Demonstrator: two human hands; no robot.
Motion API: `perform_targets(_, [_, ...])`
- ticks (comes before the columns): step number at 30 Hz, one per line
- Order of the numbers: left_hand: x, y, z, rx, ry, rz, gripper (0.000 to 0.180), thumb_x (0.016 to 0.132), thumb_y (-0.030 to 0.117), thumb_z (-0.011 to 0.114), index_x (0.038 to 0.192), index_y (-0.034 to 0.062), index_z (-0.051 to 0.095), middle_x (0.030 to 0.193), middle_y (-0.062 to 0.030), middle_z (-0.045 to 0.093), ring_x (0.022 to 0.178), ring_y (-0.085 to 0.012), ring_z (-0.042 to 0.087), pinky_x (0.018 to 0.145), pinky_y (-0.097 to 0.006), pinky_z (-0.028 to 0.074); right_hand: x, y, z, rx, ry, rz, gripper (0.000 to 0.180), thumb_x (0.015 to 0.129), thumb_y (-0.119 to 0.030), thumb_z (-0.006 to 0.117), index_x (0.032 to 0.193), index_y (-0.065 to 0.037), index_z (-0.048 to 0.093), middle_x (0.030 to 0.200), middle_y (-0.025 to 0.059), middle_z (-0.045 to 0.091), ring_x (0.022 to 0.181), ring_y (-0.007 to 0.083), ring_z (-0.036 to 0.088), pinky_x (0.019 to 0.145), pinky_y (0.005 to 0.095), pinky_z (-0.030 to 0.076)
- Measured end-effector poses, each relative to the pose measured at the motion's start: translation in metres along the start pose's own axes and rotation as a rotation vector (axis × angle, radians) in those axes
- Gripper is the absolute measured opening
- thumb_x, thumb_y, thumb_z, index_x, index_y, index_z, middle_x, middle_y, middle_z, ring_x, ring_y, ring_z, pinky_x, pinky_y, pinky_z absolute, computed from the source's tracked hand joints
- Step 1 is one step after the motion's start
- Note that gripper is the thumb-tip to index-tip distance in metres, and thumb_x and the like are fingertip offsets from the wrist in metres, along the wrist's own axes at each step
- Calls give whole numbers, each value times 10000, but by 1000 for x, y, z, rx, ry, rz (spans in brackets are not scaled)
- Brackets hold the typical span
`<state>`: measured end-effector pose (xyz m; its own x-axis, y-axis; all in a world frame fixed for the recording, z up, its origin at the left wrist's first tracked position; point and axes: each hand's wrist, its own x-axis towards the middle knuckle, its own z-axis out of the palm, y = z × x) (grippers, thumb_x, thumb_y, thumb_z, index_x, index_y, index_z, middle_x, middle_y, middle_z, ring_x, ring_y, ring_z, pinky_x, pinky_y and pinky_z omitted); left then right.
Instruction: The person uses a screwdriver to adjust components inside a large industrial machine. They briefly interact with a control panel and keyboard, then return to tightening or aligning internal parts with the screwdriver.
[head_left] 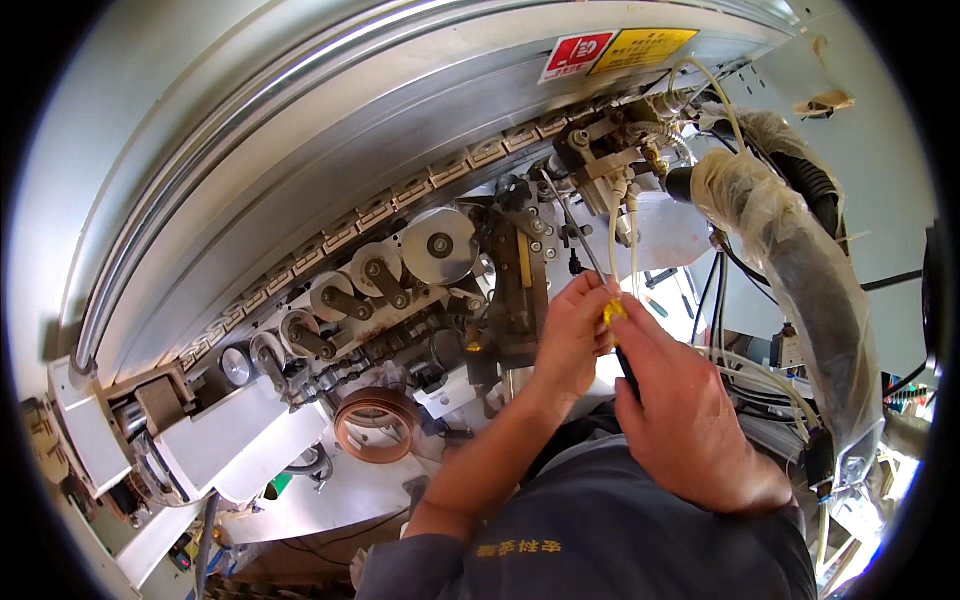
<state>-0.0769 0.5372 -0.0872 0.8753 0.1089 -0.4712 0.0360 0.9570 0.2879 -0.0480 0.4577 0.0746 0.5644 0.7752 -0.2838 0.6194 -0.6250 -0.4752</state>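
A long screwdriver (577, 231) with a thin metal shaft and a yellow-and-black handle slants up and to the left. My right hand (682, 400) is closed around its handle. The fingers of my left hand (570, 335) pinch it where shaft and handle meet. The far end of the shaft reaches a metal bracket assembly (590, 160) on the machine; whether it sits on a screw is too small to tell. Two pale thin tubes (614, 235) hang down just beside the shaft.
Left of my hands runs a row of metal rollers (440, 246) under a long chain track (375, 207). A brown ring-shaped roll (350, 428) lies below them. To the right hangs a thick plastic-wrapped hose (805, 255), with dark cables (722, 290) near my right hand.
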Motion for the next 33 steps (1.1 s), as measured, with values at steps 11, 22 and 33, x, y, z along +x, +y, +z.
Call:
perform_targets(11, [-1, 4, 6, 27, -33, -29, 215, 1024, 191, 510, 1206, 82, 545, 753, 41, 538, 552, -20, 398, 466, -203, 267, 10, -20, 6, -352, -119, 273, 493, 857, -83, 621, 1327, 33, 533, 1029, 179, 617, 745, 367, 654, 672, 457, 536])
perform_targets(22, [-6, 3, -12, 76, -8, 8, 383, 1071, 308, 459, 1351, 54, 527, 942, 5, 580, 810, -67, 512, 712, -228, 409, 17, -13, 31, -289, -156, 224, 556, 872, -113, 624, 1384, 47, 481, 994, 204, 599, 736, 384, 646, 666, 476, 525])
perform_targets(33, [-88, 2, -29, 566, -145, 437, 783, 975, 323, 617, 1574, 17, 216, 1640, -147, 192, 1411, -289, 404, 1113, -394, 394, -18, 36, 69, 497, 5, -14, 952, 768, -40, 698, 1552, 27, 163, 1400, 273, 404, 1275, 405, 491, 1051, 448, 439])
